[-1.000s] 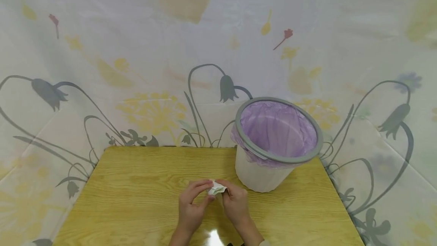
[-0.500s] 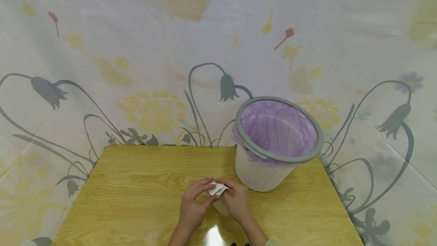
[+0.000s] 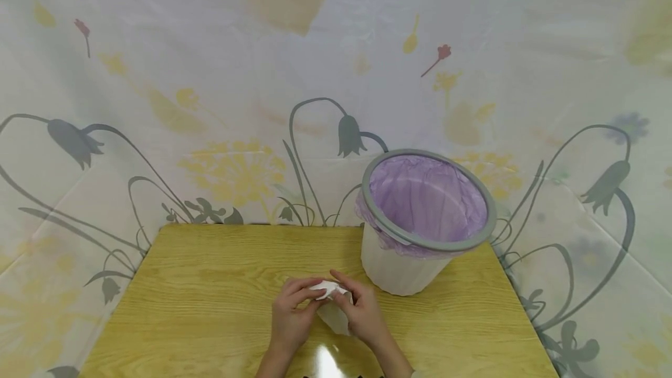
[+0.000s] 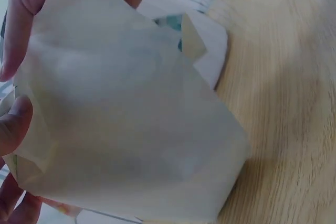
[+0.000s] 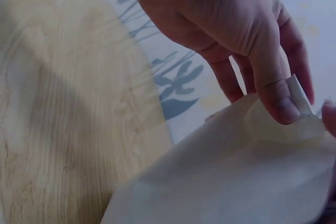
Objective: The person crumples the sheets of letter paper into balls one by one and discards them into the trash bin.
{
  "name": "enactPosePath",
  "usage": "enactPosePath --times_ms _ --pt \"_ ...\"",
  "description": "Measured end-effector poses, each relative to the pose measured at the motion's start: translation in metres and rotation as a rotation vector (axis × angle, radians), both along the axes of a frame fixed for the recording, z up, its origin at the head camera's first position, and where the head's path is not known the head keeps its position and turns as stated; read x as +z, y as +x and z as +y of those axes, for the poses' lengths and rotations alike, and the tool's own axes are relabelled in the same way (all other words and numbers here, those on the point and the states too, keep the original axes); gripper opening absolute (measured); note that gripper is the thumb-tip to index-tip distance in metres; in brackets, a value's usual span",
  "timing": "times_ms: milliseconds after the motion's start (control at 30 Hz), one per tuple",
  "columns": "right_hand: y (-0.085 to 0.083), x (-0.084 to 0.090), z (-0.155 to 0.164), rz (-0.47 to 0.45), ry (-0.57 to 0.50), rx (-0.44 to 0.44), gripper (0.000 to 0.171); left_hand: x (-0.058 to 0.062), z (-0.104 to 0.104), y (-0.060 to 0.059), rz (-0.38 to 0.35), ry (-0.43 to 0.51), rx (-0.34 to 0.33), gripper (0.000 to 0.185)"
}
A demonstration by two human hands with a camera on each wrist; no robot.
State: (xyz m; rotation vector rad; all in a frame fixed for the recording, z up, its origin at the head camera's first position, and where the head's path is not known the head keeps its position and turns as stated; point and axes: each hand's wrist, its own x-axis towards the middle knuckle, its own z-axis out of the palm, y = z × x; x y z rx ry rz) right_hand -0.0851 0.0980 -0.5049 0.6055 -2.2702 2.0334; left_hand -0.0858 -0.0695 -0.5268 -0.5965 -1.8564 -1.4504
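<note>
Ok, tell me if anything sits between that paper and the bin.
Nothing visible does. Both hands, left hand and right hand, pinch the paper above bare table; the bin stands just beyond, open-topped.

The crumpled white paper sheet is held above the wooden tabletop between both hands, just in front of the bin; its upper edge is bunched and folded, its lower part hanging loose

Cut off at the frame's bottom edge below the table: both forearms. Mostly covered by the left hand and right hand: the white paper, possibly crumpled, print unreadable.
</note>
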Motion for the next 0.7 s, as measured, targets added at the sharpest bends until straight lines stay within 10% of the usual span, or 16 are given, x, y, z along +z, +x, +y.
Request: enactPosePath --times_ms 200,700 --pt "0.001 -0.001 -0.01 0.066 0.067 -0.11 0.023 0.005 -0.001 0.002 0.009 0.07 -0.013 0.028" --pt "0.002 -0.004 -0.021 0.154 -0.045 -0.317 0.02 0.012 -0.007 0.007 -0.365 0.244 -0.265 0.022"
